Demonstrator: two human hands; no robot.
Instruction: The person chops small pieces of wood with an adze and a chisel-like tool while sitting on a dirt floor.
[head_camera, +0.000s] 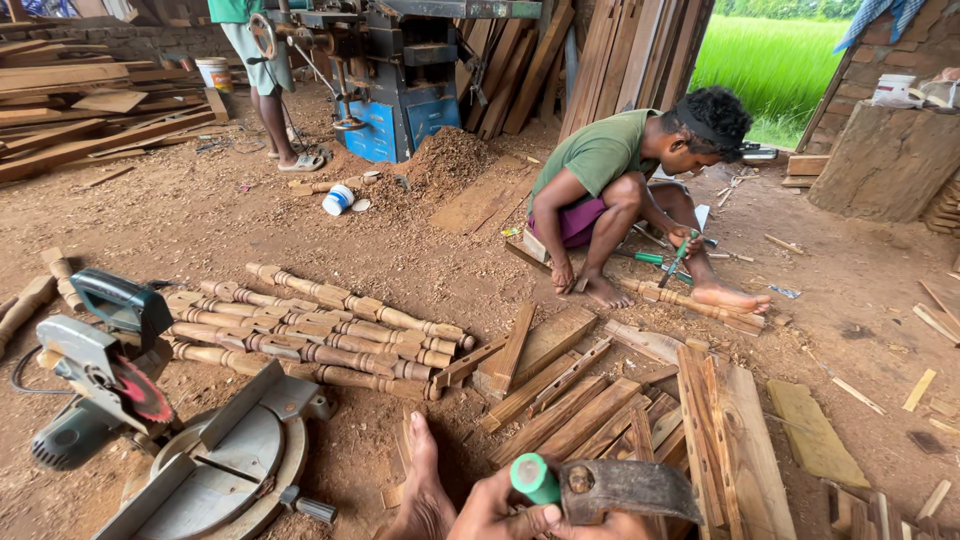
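My left hand (493, 512) is at the bottom edge, closed around a chisel with a green handle (534, 478). A rusty hammer head (626, 486) rests against the chisel's top. My right hand (612, 526) shows only partly under the hammer and seems to hold it. My bare foot (424, 478) lies just left of my hands, on the dirt floor. Short wooden boards (585, 410) lie right in front of my hands.
A mitre saw (135, 405) stands at the lower left, beside a row of turned wooden posts (320, 335). A crouching co-worker (610, 175) chisels a turned post (690, 303). Another person (258, 70) stands by a blue machine (400, 95) with sawdust (450, 155).
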